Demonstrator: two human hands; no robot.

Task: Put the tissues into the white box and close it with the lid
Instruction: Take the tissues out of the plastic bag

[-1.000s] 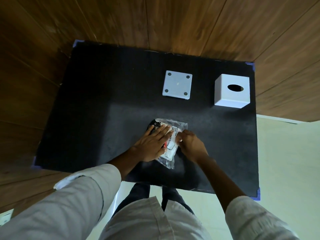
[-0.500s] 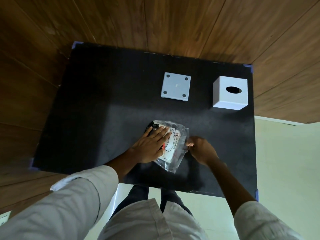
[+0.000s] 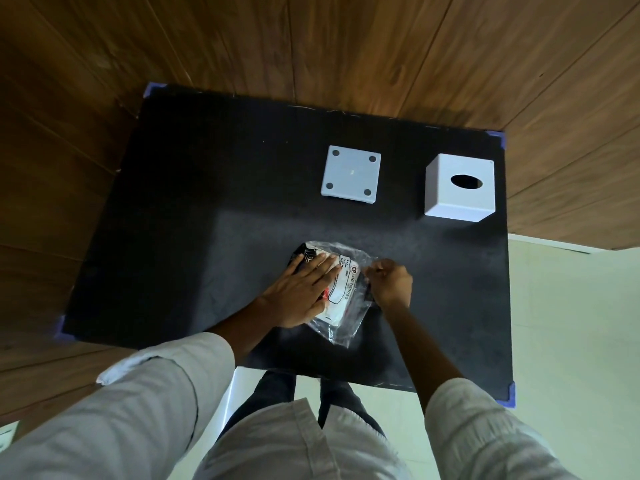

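Observation:
A pack of tissues (image 3: 343,292) in clear plastic wrap lies on the black table (image 3: 207,220) near its front edge. My left hand (image 3: 298,292) presses flat on the pack with fingers spread. My right hand (image 3: 393,284) pinches the plastic wrap at the pack's right side. The white box (image 3: 459,199) with an oval slot stands at the back right. A flat white square lid (image 3: 351,174) with dark round feet lies to the left of the box.
The table has blue tape at its corners (image 3: 507,396). Wooden panels (image 3: 311,46) surround the back and left. A pale floor (image 3: 571,341) lies on the right. My white sleeves and legs fill the bottom.
My right hand drew away from the label to the pack's right edge and now pinches the wrap. My left hand stays pressed on the pack.

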